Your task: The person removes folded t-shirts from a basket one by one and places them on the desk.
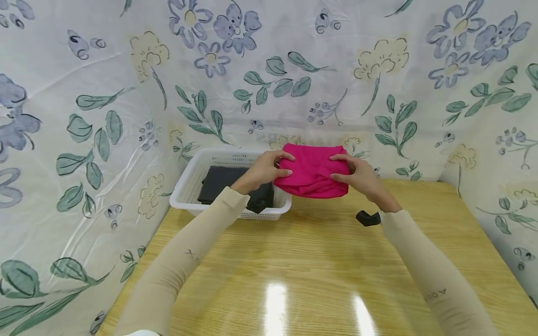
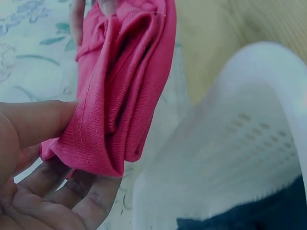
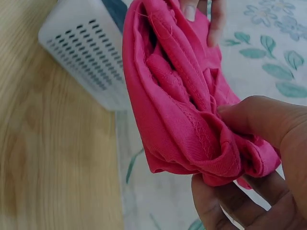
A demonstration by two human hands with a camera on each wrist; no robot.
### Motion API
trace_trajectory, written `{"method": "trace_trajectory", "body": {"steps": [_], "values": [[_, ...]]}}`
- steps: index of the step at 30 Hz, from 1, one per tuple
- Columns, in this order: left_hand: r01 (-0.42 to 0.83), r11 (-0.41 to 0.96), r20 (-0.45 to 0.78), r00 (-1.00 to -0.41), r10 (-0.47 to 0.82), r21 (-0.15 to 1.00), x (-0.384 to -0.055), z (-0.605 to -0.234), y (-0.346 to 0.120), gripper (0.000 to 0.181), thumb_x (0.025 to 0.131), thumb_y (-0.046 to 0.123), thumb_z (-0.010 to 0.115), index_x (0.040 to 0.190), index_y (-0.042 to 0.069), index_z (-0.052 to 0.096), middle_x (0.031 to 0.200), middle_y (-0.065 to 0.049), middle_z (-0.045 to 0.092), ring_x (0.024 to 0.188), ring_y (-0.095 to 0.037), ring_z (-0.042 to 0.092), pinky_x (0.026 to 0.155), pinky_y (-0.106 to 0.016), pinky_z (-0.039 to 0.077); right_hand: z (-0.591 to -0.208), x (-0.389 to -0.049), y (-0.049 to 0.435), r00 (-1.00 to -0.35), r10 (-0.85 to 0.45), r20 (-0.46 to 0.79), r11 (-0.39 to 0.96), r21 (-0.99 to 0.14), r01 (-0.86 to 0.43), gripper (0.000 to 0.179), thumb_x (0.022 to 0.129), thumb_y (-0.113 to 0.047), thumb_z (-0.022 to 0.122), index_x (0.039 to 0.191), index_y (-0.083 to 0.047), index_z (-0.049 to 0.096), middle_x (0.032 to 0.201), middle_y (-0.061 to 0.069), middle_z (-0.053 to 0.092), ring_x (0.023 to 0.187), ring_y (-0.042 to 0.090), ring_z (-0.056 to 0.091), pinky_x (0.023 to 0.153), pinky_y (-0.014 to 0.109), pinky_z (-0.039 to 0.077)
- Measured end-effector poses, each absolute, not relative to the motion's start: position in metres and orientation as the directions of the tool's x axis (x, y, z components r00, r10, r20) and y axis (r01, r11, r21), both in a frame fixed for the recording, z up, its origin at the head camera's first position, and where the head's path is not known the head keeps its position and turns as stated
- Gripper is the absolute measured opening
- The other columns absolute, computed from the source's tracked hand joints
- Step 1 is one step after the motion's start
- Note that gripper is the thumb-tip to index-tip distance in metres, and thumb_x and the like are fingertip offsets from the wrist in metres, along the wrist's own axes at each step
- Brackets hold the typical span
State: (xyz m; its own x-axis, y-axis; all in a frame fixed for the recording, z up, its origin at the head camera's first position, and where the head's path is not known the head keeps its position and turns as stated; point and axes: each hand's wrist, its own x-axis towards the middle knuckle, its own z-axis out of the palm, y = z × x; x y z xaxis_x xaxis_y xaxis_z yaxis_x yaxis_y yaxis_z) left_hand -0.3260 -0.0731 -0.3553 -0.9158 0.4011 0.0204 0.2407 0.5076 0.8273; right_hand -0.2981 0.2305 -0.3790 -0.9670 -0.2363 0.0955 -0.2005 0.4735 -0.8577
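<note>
Both hands hold up a folded bright pink cloth garment [image 1: 313,170] above the back of the table. The left hand [image 1: 265,169] pinches its left end, thumb on one face and fingers on the other. At the opposite end the right hand [image 1: 359,175] grips it the same way. Stacked folds and a stitched hem show on the pink garment [image 2: 103,120] in the left wrist view. In the right wrist view the pink garment [image 3: 177,105] has looser, bunched layers with an overlock seam. What kind of garment it is stays hidden by the folding.
A white perforated plastic basket [image 1: 180,196] stands at the back left of the wooden table [image 1: 235,261], beside the left hand. Dark folded cloth [image 1: 222,179] lies inside it. A small black object [image 1: 368,218] shows beside the right wrist. Flower-printed fabric [image 1: 269,70] hangs behind and at the sides.
</note>
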Motion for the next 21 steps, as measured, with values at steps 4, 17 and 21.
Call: {"method": "trace_trajectory", "body": {"steps": [4, 17, 21], "values": [[0.257, 0.498, 0.026, -0.905, 0.424, 0.828, -0.326, -0.36, -0.058, 0.037, 0.095, 0.012, 0.075, 0.131, 0.014, 0.067, 0.114, -0.009, 0.063, 0.098, -0.025, 0.06, 0.077, -0.03, 0.054, -0.385, -0.295, 0.245, -0.968, -0.228, 0.109, 0.47, -0.858, -0.207, 0.053, 0.094, -0.022, 0.079, 0.143, -0.017, 0.06, 0.097, 0.011, 0.068, 0.081, 0.018, 0.062, 0.07, 0.026, 0.05], [0.325, 0.517, 0.028, -0.865, 0.501, 0.792, -0.329, -0.379, -0.014, 0.036, 0.096, 0.009, 0.073, 0.132, 0.01, 0.067, 0.125, -0.009, 0.061, 0.11, -0.024, 0.056, 0.085, -0.031, 0.051, -0.406, -0.289, 0.285, -0.978, -0.203, 0.053, 0.511, -0.846, -0.152, 0.054, 0.097, -0.022, 0.075, 0.147, -0.016, 0.056, 0.087, 0.011, 0.063, 0.075, 0.016, 0.057, 0.067, 0.026, 0.047], [0.321, 0.523, 0.017, -0.863, 0.504, 0.79, -0.33, -0.383, -0.005, 0.037, 0.095, 0.006, 0.073, 0.132, 0.008, 0.067, 0.119, -0.009, 0.061, 0.103, -0.022, 0.055, 0.081, -0.028, 0.051, -0.413, -0.29, 0.293, -0.981, -0.191, 0.031, 0.535, -0.835, -0.131, 0.056, 0.096, -0.025, 0.076, 0.148, -0.017, 0.055, 0.088, 0.01, 0.062, 0.077, 0.016, 0.056, 0.068, 0.025, 0.047]]}}
